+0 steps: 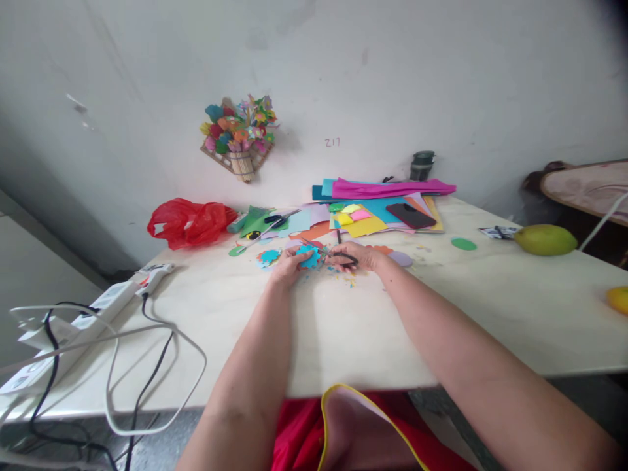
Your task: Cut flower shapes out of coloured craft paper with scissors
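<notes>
Between the thumb and fingers of my left hand (288,264) is a blue paper flower (310,257) with a notched edge. My right hand (354,254) grips a pair of scissors (345,258) by the dark handles, and the blades meet the right edge of the flower. Another blue cut flower (269,256) lies on the table left of my left hand. Beside my right hand lie an orange paper flower (379,249) and a lilac paper disc (401,259). Tiny paper scraps (349,282) are scattered below both hands.
Coloured paper sheets (373,226), a phone (411,215) and a second pair of scissors (278,220) lie farther back. A red plastic bag (189,222) is at the back left. A power strip (93,314) with loose cables occupies the left; a green-yellow fruit (545,240) sits right.
</notes>
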`<move>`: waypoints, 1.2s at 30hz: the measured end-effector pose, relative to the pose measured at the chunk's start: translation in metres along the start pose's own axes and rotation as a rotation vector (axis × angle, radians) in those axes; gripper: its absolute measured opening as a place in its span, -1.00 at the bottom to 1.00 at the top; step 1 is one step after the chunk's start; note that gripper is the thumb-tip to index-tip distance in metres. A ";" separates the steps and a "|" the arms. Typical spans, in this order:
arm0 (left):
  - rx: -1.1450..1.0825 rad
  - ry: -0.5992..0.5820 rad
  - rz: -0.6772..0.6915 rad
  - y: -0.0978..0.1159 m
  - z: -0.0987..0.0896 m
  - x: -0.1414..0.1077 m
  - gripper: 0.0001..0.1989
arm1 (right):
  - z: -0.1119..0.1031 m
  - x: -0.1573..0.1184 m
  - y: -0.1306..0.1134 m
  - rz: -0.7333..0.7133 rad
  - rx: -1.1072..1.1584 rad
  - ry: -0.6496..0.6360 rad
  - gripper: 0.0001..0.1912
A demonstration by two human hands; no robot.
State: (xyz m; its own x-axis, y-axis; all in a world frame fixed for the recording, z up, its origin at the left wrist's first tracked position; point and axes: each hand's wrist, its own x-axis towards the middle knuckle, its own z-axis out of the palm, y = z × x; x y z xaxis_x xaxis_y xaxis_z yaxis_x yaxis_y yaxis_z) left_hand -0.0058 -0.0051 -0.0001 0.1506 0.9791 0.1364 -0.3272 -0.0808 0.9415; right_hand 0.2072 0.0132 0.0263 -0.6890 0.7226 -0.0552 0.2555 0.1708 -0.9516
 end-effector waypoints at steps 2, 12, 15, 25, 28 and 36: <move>-0.005 0.001 -0.002 0.000 0.000 0.000 -0.61 | 0.000 0.000 0.000 0.006 0.014 0.000 -0.71; -0.060 0.038 0.007 -0.001 0.001 0.000 -0.60 | 0.002 0.002 0.000 0.054 0.062 0.033 -0.73; -0.055 0.058 0.005 -0.001 0.000 0.001 -0.61 | 0.002 0.003 0.002 0.061 0.064 0.041 -0.73; -0.066 0.088 0.006 0.002 0.003 0.000 -0.68 | 0.003 0.000 -0.002 0.005 -0.004 0.003 -0.66; -0.062 0.111 0.006 0.003 0.004 -0.001 -0.70 | 0.004 0.000 -0.003 0.000 -0.002 0.004 -0.68; -0.041 0.129 -0.004 0.006 0.006 -0.003 -0.71 | 0.008 0.002 -0.003 -0.051 0.025 0.019 -0.73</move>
State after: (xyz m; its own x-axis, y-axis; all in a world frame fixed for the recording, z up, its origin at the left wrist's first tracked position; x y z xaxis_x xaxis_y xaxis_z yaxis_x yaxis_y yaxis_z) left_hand -0.0023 -0.0094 0.0076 0.0319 0.9955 0.0890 -0.3651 -0.0713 0.9282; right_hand 0.1990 0.0088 0.0264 -0.6874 0.7263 -0.0010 0.2034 0.1912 -0.9603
